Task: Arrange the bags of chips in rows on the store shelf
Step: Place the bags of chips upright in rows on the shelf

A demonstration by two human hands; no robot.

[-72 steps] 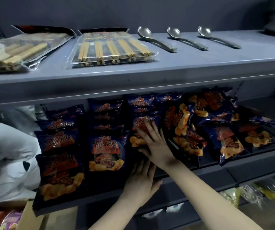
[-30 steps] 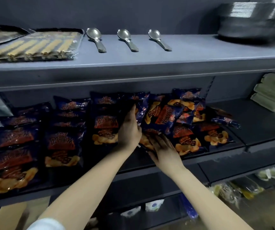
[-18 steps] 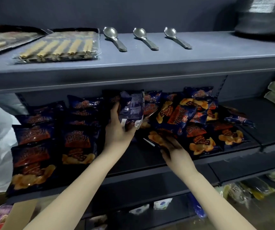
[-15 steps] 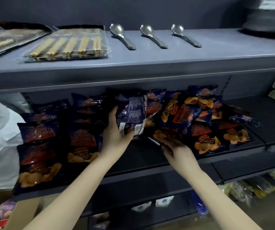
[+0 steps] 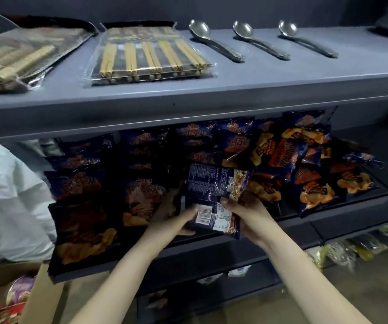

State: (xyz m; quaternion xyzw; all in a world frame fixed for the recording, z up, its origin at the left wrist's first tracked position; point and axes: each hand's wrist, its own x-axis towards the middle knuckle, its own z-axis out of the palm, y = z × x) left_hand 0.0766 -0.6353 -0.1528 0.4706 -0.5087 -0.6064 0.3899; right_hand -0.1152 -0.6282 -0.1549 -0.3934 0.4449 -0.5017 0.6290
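Chip bag [image 5: 214, 195] held in both hands, back side to cam, over front edge of mid shelf [image 5: 328, 222].
Long axis runs approx front-to-back, near vertical in view, slightly skewed; barcode end is toward the person, other end points at shelf back. Dark blue glossy film, white fine-print panel on upper half, white barcode label lower down, orange chip print showing along R edge. L hand [image 5: 172, 218] grips lower-left corner, thumb by the barcode; R hand [image 5: 249, 213] grips lower-right, thumb on the face. Bag sits btwn the neat rows [image 5: 80, 183] of same bags on the left and a loose pile [image 5: 288, 155] on the right. Top shelf [image 5: 235, 90] carries 3 spoons [image 5: 214, 43] and chopstick packs [image 5: 150, 57].
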